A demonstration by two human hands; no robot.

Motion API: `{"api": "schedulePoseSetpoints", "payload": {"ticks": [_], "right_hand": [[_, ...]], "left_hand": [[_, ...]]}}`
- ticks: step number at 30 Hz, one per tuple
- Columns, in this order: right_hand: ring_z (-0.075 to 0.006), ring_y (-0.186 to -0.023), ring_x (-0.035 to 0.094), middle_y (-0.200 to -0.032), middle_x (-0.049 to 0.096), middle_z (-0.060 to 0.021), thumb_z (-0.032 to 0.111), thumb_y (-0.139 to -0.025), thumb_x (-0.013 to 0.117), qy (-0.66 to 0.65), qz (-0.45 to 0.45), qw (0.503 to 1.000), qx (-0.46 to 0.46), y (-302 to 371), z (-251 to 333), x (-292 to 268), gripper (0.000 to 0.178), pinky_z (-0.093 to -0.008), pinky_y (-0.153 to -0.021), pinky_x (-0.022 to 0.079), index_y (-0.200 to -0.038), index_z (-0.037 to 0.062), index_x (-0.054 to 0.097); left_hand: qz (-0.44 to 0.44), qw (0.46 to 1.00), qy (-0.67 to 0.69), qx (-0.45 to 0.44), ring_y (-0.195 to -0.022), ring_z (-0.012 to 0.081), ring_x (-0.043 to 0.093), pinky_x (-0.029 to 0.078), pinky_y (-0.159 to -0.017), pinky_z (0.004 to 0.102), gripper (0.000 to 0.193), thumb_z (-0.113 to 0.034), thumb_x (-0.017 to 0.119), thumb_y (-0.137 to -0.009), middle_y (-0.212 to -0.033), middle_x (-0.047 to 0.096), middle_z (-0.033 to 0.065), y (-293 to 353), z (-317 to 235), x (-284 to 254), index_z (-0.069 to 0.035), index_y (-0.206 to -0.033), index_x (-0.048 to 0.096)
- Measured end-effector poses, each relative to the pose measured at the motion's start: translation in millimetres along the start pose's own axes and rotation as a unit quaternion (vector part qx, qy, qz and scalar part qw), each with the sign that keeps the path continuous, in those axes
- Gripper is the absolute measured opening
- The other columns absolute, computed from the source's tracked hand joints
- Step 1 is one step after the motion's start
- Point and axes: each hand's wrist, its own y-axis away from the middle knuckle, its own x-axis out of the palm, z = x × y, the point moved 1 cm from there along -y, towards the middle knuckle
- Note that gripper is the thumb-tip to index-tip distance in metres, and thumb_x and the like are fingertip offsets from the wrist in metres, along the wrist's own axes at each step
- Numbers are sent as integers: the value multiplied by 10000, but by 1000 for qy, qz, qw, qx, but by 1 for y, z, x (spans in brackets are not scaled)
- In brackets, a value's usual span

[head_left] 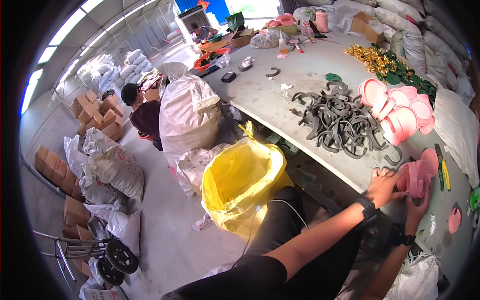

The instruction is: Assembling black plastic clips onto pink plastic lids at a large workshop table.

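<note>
At the table's near right edge, my left hand (384, 188) is closed, its fingers pressed to the left side of a pink plastic piece (416, 175). My right hand (417, 206) grips the same piece from below, with the thumb and fingers bent round it. Rounded pink discs overlap there, so the exact shape is partly hidden. Just beyond lies a stack of round pink plastic parts (400, 112). To its left spreads a heap of dark grey curved plastic hooks (342, 120). Right of my hands lie yellow-and-green handled pliers (444, 172).
Gold clips (367, 57) and green discs (397, 75) are piled at the far right. A yellow sack (242, 172) stands open below the table's edge, near my legs. White sacks (187, 110) and a seated person (142, 112) are to the left. A loose pink disc (454, 220) lies near my right arm.
</note>
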Motion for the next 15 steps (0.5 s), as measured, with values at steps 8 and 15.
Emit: {"api": "schedulePoseSetpoints", "payload": {"ticks": [8, 15], "right_hand": [[-233, -1245, 384, -1340, 411, -125, 109, -781, 596, -174, -43, 980, 86, -5, -11, -9, 562, -353, -1015, 326, -1290, -37, 407], [-181, -1101, 475, -1236, 477, -109, 109, -850, 571, -205, -82, 963, 156, -11, -8, -10, 459, -317, -948, 367, -1248, -66, 424]], "left_hand": [[-34, 996, -79, 19, -1055, 240, 464, 318, -938, 453, 736, -316, 753, -645, -1063, 522, 74, 4, -9, 1, -115, -1266, 412], [-87, 992, -86, 40, -1034, 253, 479, 338, -920, 427, 617, -262, 736, -637, -1013, 518, 82, 7, -5, 4, -107, -1163, 452]]}}
